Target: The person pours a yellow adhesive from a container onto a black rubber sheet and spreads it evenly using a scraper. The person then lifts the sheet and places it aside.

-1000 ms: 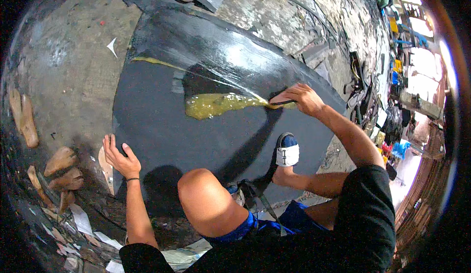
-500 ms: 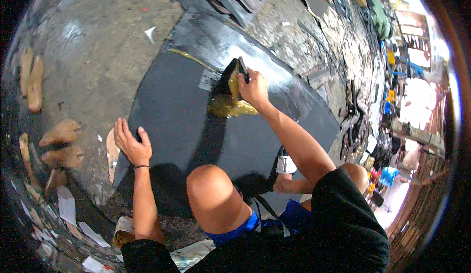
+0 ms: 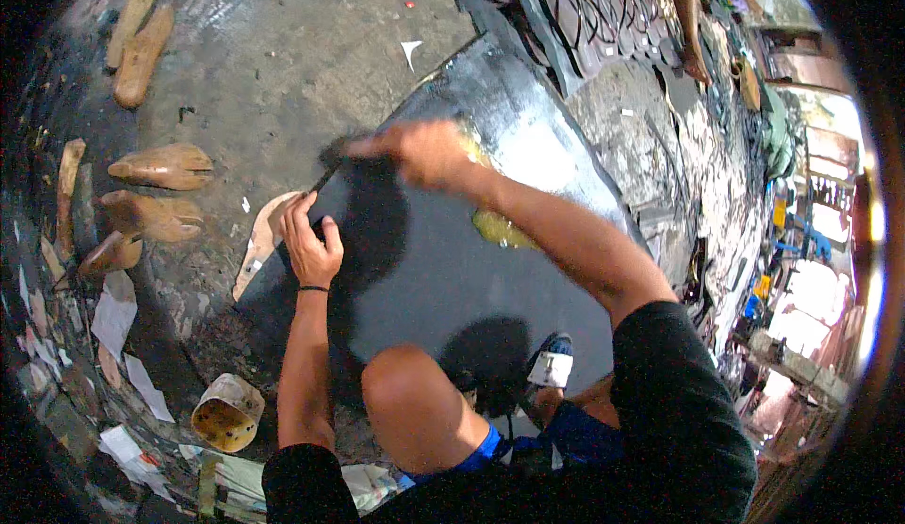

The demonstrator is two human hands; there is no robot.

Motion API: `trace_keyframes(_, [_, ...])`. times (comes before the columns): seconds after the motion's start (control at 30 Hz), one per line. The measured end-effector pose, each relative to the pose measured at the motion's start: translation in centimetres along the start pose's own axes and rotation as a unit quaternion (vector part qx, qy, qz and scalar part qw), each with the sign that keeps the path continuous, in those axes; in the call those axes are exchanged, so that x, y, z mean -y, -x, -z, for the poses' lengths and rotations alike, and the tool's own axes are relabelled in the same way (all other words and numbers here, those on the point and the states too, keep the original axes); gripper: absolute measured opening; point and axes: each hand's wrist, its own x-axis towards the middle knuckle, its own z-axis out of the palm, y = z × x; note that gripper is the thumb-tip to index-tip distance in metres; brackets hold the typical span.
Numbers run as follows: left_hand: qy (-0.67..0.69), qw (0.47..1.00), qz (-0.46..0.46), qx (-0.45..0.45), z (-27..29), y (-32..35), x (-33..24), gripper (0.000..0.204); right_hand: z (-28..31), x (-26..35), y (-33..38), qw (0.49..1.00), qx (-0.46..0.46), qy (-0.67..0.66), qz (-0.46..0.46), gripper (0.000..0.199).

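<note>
Wooden shoe lasts (image 3: pixel 162 166) lie at the left of the frame on the concrete floor (image 3: pixel 283 43); a glue-stained tin (image 3: pixel 227 413) sits lower left; the left hand (image 3: pixel 311 246) presses flat, fingers spread, on the dark sheet's (image 3: pixel 424 279) near edge; the blurred right hand (image 3: pixel 424 152) grips a brush (image 3: pixel 332 152) over the sheet at centre; yellow glue (image 3: pixel 500 229) pools just right.
</note>
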Motion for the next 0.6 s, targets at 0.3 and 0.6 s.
trace_keyframes(0.3, [-0.059,0.998,-0.016,-0.029,-1.1,-0.4,-0.4,0.037,2.8,-11.3,-0.3,0.990,-0.091,-0.018,0.109,0.037])
trace_keyframes(0.6, [-0.147,0.987,-0.062,-0.026,-0.3,-0.1,0.6,0.038,-5.9,-16.0,27.1,0.979,0.061,-0.132,0.145,0.043])
